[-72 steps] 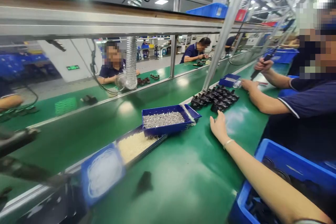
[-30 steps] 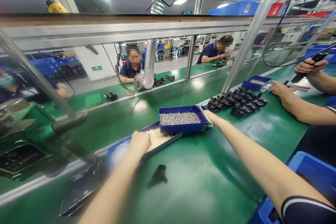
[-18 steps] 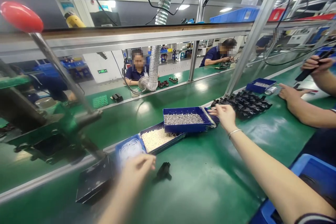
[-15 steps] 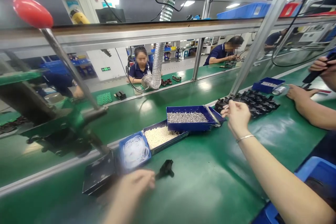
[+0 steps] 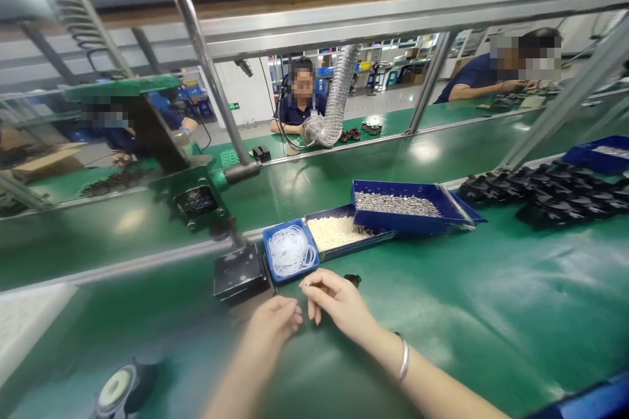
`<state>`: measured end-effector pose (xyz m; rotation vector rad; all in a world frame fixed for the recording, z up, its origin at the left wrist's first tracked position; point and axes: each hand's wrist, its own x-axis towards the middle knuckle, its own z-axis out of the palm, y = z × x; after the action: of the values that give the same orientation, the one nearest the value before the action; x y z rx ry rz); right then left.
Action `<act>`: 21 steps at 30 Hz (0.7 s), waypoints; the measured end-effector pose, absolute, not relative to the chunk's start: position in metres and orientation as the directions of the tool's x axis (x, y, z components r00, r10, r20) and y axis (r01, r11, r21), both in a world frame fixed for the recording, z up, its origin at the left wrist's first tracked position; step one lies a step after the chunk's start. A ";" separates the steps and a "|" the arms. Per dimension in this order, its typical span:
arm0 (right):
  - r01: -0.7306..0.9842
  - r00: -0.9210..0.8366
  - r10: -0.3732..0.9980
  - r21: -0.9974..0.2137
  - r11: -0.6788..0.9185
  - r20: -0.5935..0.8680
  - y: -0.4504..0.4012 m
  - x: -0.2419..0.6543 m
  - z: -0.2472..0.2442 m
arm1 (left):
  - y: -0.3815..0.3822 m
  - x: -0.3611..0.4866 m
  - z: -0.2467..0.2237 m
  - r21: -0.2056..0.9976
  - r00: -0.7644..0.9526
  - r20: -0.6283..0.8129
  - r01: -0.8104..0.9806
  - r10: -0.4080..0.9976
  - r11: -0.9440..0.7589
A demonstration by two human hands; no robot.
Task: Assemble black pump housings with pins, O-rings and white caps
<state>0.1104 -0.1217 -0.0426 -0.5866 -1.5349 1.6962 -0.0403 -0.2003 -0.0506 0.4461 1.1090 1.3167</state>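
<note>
My right hand [image 5: 341, 304], with a bracelet at the wrist, is held over the green table with thumb and forefinger pinched; a tiny pale bit seems to show at the fingertips, too small to name. Close beside it on the left, my left hand [image 5: 275, 324] has its fingers curled together, slightly blurred, and what they hold is hidden. Partly covered by my right hand, a small black part [image 5: 352, 280] lies on the table. Just beyond the hands sits a blue tray of clear plastic rings [image 5: 291, 250].
A bin of cream-coloured beads [image 5: 339, 230] and a blue bin of small metal pins [image 5: 398, 204] adjoin it. Black parts [image 5: 550, 190] lie in rows at right. A lever press [image 5: 199, 200] with a red knob stands left. A round part [image 5: 115, 389] lies front left.
My right hand has come from the black parts by the pin bin to beside my left hand. The view has swung left, bringing the press and the round part further into sight.
</note>
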 end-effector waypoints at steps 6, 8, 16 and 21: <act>-0.219 -0.647 0.758 -0.972 -0.090 0.075 -0.123 0.116 -0.066 | -0.201 -0.039 -0.053 0.709 -0.043 -0.381 -0.655 0.923 0.263; -0.217 -0.664 0.748 -0.963 -0.162 0.024 -0.121 0.118 -0.066 | -0.201 -0.037 -0.054 0.659 -0.027 -0.399 -0.704 0.917 0.266; -0.262 -0.728 0.686 -0.919 -0.295 -0.013 -0.126 0.116 -0.066 | -0.202 -0.030 -0.053 0.656 0.030 -0.322 -0.714 0.946 0.246; -0.262 -0.677 0.736 -0.932 -0.252 -0.009 -0.126 0.119 -0.064 | -0.201 -0.028 -0.056 0.678 -0.064 -0.347 -0.706 0.936 0.203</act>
<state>0.1189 -0.1263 -0.0642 -0.6016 -1.3483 1.9807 -0.0285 -0.2007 -0.0556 0.3285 0.8872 1.3853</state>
